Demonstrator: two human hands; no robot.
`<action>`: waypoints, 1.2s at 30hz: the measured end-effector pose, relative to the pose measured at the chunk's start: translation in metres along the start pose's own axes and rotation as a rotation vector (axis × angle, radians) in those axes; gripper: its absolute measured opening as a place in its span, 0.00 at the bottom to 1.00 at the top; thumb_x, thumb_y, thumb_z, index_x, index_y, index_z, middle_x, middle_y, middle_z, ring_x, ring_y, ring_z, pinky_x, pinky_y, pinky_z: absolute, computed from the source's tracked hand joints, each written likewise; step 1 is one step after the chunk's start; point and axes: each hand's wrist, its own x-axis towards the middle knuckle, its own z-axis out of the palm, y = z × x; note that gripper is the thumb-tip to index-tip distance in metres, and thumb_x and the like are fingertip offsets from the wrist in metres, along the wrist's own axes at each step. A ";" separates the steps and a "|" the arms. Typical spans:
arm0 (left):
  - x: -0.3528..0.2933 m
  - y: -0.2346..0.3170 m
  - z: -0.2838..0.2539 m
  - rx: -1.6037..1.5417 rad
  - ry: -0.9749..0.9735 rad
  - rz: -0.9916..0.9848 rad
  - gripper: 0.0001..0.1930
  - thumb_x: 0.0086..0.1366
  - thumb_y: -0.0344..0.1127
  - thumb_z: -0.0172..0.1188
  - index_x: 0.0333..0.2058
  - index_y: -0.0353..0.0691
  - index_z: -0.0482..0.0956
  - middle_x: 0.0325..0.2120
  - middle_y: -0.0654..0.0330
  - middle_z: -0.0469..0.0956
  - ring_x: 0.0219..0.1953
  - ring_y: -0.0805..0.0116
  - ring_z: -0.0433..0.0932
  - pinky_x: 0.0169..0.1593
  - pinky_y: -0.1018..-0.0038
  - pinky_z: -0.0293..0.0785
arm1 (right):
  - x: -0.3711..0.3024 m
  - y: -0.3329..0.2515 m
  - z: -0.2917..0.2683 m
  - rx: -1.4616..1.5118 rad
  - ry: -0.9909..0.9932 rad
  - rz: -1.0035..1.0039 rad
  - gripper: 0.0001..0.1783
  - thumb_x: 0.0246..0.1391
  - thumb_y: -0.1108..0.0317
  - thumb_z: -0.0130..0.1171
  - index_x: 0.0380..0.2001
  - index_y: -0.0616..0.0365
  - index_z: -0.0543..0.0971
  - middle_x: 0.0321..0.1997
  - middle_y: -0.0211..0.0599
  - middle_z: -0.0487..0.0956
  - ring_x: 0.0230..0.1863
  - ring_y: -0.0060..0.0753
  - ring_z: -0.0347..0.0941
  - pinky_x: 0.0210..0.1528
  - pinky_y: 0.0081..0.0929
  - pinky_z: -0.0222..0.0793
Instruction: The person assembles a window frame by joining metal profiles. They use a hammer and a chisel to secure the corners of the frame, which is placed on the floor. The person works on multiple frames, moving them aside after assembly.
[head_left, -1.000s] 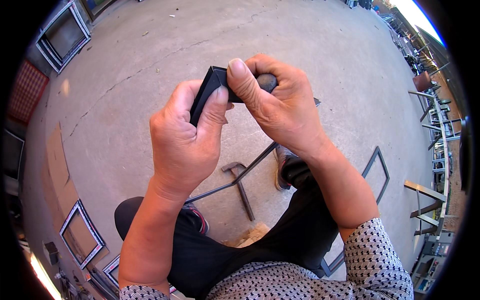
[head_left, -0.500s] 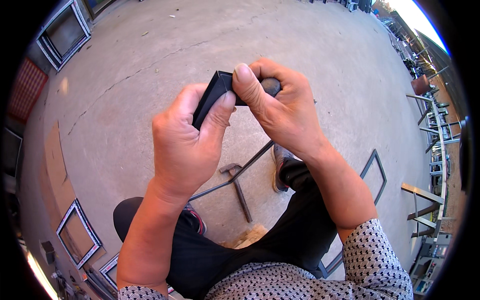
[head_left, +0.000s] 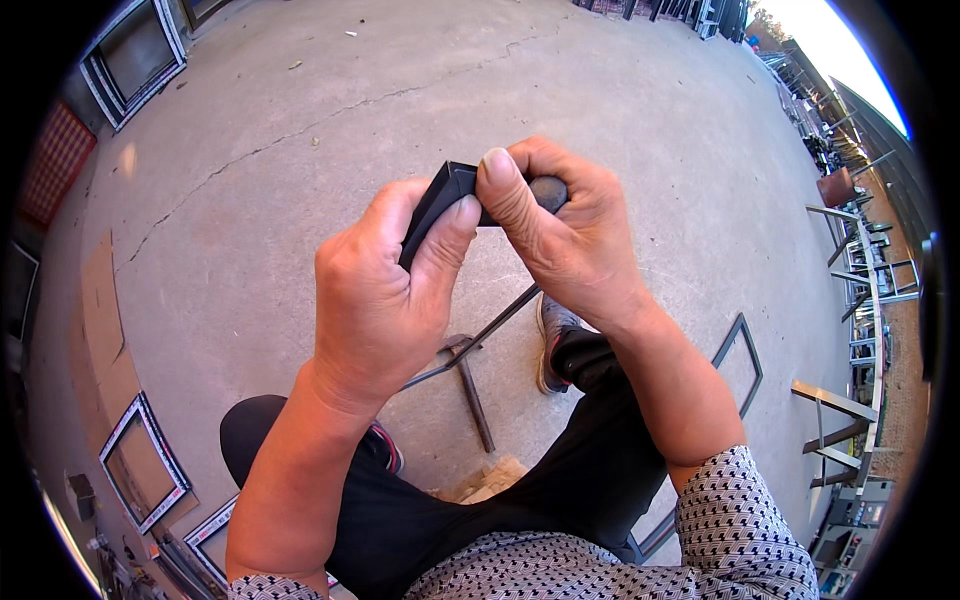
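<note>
Up in front of me I hold a black frame (head_left: 432, 212) made of narrow bars, one mitred corner raised between my thumbs. My left hand (head_left: 378, 285) is closed round the bar on the left, its thumb pressed near the joint. My right hand (head_left: 572, 235) grips the other bar beside the corner, thumb on top. A dark rounded knob (head_left: 548, 193) pokes out between its thumb and curled fingers; the rest of that thing is hidden. Lower down, a thin dark bar (head_left: 490, 328) slants between my forearms, apparently the frame's far side. Below it a hammer (head_left: 475, 400) lies on the floor.
A dark slim frame (head_left: 738, 365) lies right of my knee. White-edged frames (head_left: 150, 460) rest at the lower left by a cardboard strip (head_left: 102, 310). Another frame (head_left: 132, 60) leans at the far left. A long metal rack (head_left: 850, 410) runs along the right.
Both hands and the frame corner sit slightly lower and further right in the picture. The floor things have shifted slightly with the view. The grip looks the same.
</note>
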 end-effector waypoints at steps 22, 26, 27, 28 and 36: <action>-0.005 0.000 -0.003 0.026 -0.044 0.089 0.11 0.77 0.36 0.60 0.45 0.32 0.80 0.28 0.59 0.83 0.28 0.74 0.80 0.32 0.75 0.76 | -0.005 0.007 -0.002 -0.036 0.023 -0.115 0.19 0.69 0.55 0.66 0.33 0.62 0.84 0.23 0.27 0.80 0.25 0.13 0.71 0.25 0.19 0.65; -0.009 -0.005 -0.002 -0.035 -0.066 0.081 0.09 0.74 0.34 0.64 0.44 0.34 0.80 0.23 0.56 0.79 0.22 0.68 0.79 0.27 0.71 0.73 | -0.010 0.015 0.001 0.019 0.040 -0.145 0.17 0.68 0.57 0.67 0.33 0.61 0.84 0.24 0.26 0.79 0.27 0.13 0.69 0.26 0.19 0.65; -0.010 -0.005 -0.002 -0.040 -0.080 0.064 0.09 0.74 0.35 0.63 0.44 0.34 0.80 0.22 0.55 0.79 0.22 0.67 0.79 0.27 0.70 0.73 | -0.011 0.016 0.001 0.005 0.034 -0.139 0.16 0.67 0.57 0.67 0.33 0.61 0.84 0.25 0.26 0.79 0.27 0.13 0.69 0.27 0.19 0.65; -0.012 -0.005 -0.002 -0.039 -0.081 0.050 0.09 0.74 0.35 0.63 0.43 0.34 0.80 0.22 0.55 0.79 0.22 0.65 0.79 0.26 0.69 0.73 | -0.012 0.017 0.001 -0.009 0.028 -0.134 0.16 0.67 0.57 0.68 0.33 0.61 0.84 0.25 0.26 0.79 0.27 0.13 0.69 0.27 0.20 0.65; -0.026 0.002 0.000 0.069 -0.092 0.142 0.08 0.73 0.35 0.64 0.41 0.36 0.77 0.22 0.53 0.79 0.22 0.55 0.81 0.26 0.65 0.74 | -0.029 0.010 -0.006 -0.045 -0.013 -0.069 0.15 0.66 0.59 0.69 0.34 0.61 0.84 0.28 0.27 0.79 0.28 0.15 0.69 0.29 0.20 0.65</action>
